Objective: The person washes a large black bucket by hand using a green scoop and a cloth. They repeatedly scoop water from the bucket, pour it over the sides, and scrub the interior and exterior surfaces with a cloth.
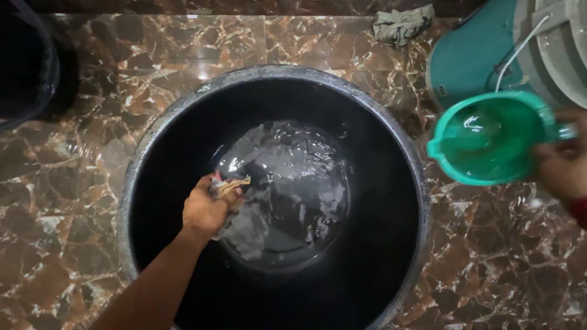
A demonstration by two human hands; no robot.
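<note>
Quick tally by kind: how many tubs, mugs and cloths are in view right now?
Black tub: 1
Green mug, held by the right hand: 1
Cloths: 2, a scrap in the left hand, a crumpled rag on the floor
Total: 4

Left hand (206, 211) reaching down, fingers clenched, forearm extended, right hand (564, 164) raised, seemingly closed, partly cropped

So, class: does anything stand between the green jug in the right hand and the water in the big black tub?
Nothing visible does. The green jug in the right hand sits beside the black tub; the left hand with its rag is across the tub.
</note>
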